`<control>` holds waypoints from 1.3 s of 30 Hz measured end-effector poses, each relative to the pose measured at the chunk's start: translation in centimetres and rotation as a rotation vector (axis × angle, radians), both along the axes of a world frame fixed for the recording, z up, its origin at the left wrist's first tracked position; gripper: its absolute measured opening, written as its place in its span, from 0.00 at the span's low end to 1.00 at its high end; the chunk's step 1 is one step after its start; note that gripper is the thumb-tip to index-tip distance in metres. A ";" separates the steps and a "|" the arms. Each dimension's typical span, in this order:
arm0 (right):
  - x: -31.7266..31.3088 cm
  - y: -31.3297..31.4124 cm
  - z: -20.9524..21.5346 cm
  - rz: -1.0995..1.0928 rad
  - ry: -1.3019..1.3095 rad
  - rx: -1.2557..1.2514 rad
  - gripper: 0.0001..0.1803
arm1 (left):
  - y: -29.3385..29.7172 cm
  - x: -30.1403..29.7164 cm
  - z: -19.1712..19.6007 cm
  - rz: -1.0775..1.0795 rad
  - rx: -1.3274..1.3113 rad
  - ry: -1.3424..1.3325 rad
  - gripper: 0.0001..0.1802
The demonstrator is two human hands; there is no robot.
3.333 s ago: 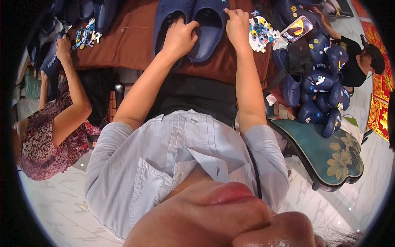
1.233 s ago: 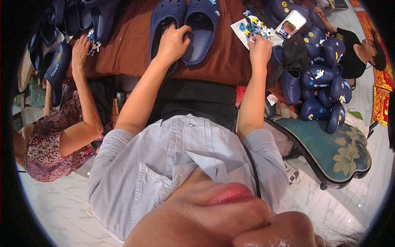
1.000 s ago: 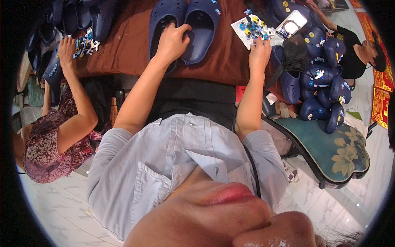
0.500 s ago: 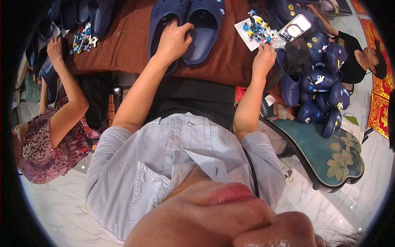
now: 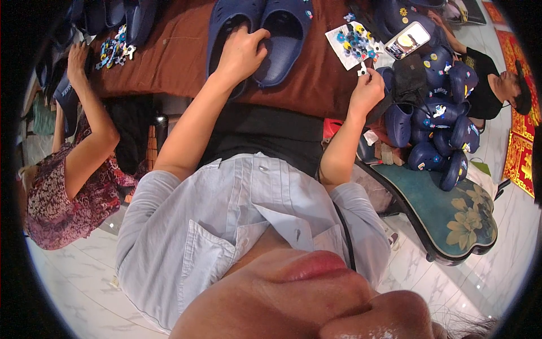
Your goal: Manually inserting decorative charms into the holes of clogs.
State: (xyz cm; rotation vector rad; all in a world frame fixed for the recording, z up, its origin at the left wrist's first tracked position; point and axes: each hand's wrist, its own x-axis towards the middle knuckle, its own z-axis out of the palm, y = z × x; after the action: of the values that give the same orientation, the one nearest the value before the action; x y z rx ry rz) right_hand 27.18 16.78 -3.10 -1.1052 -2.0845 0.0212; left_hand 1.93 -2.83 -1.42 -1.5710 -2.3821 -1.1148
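In front of me a pair of dark blue clogs lies side by side: the left clog (image 5: 219,39) and the right clog (image 5: 280,51), which has small charms on its outer edge. My left hand (image 5: 243,55) reaches into the left clog's opening and grips it, its fingertips partly hidden there. Between the thumb and fingers of my right hand (image 5: 368,93) is a white shoe charm (image 5: 362,70) with dark marks. Just beyond that hand, a pile of colourful charms (image 5: 355,40) is spread on a white sheet (image 5: 342,57).
A brown cloth (image 5: 175,62) covers the table. On the right are a phone (image 5: 407,40), a black bag (image 5: 409,77), stacked decorated clogs (image 5: 437,113) and a green flowered seat (image 5: 429,198). People work on both sides. Another charm pile (image 5: 114,50) lies at left.
My right hand has drawn back a little from the charm pile, and a white charm now shows in its fingers. My left hand stays in the left clog.
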 end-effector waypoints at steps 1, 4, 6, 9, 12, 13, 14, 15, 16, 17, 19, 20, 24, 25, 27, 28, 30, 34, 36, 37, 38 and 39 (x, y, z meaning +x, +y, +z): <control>-0.3 -0.6 0.9 -0.001 0.108 -0.135 0.11 | 0.0 0.0 -0.1 0.003 -0.004 -0.006 0.15; -0.8 -1.4 1.0 0.066 0.392 -0.446 0.11 | -0.2 0.0 0.1 0.005 -0.013 -0.014 0.16; -1.3 -1.6 0.7 0.134 0.568 -0.623 0.11 | -0.2 0.1 0.2 0.005 -0.018 -0.014 0.16; -3.2 -2.8 0.8 0.403 0.924 -0.971 0.14 | 0.0 -0.1 0.0 0.010 -0.039 -0.011 0.16; -5.2 -3.2 0.2 0.521 0.923 -1.052 0.17 | 0.1 0.0 0.0 0.004 -0.042 -0.015 0.16; -5.9 -3.2 0.2 0.521 0.906 -1.075 0.16 | 0.0 0.1 0.0 0.008 -0.035 -0.010 0.16; -6.6 -3.2 0.2 0.524 0.906 -1.077 0.16 | -0.1 0.1 0.0 0.012 -0.028 -0.006 0.16; -7.2 -3.2 0.3 0.512 0.878 -1.023 0.16 | -0.2 0.1 0.0 0.015 -0.029 -0.005 0.16; -7.8 -3.0 0.4 0.497 0.850 -0.965 0.15 | -0.1 0.1 0.0 0.017 -0.031 -0.010 0.16; -8.4 -2.8 0.5 0.508 0.875 -0.932 0.13 | 0.0 0.1 -0.1 0.019 -0.034 -0.015 0.16; -10.0 -1.7 0.2 0.495 0.800 -0.730 0.12 | 0.1 0.2 -0.2 0.019 -0.027 -0.014 0.16; -10.5 -1.5 0.2 0.478 0.719 -0.532 0.11 | 0.2 0.2 -0.3 0.020 -0.023 -0.014 0.16; -12.8 -1.9 0.4 0.482 0.590 -0.354 0.10 | -0.1 0.0 -0.3 0.017 0.002 0.001 0.16; -13.4 -2.0 0.3 0.481 0.613 -0.348 0.10 | 0.0 0.0 -0.2 0.014 -0.004 -0.003 0.16; -13.6 -1.6 0.3 0.462 0.538 -0.230 0.10 | 0.2 0.0 0.0 0.008 -0.009 -0.008 0.16; -13.8 -1.7 0.3 0.450 0.462 -0.121 0.10 | 0.2 0.0 -0.1 0.008 -0.001 -0.007 0.16; -14.0 -2.3 0.4 0.463 0.465 -0.123 0.10 | 0.1 0.0 -0.2 0.011 0.005 -0.008 0.16; -13.7 -2.7 0.6 0.532 0.469 -0.242 0.11 | 0.1 0.0 -0.3 0.018 -0.003 -0.004 0.16; -13.5 -2.5 0.8 0.540 0.448 -0.261 0.11 | 0.0 0.1 -0.2 0.016 -0.005 -0.005 0.16; -13.4 -2.4 0.9 0.563 0.382 -0.199 0.11 | 0.0 0.1 -0.1 0.018 -0.008 0.001 0.16; -13.4 -2.3 1.1 0.584 0.315 -0.137 0.11 | 0.0 0.1 -0.1 0.020 -0.012 0.006 0.16; -13.3 -2.4 1.2 0.584 0.314 -0.138 0.11 | 0.0 0.0 -0.1 0.020 -0.012 0.005 0.16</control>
State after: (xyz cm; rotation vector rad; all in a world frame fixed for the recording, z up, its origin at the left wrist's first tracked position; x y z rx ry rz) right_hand 13.83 14.40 -1.91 -0.4917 -2.0613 0.5897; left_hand 1.98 -2.87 -1.53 -1.5480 -2.4004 -1.0930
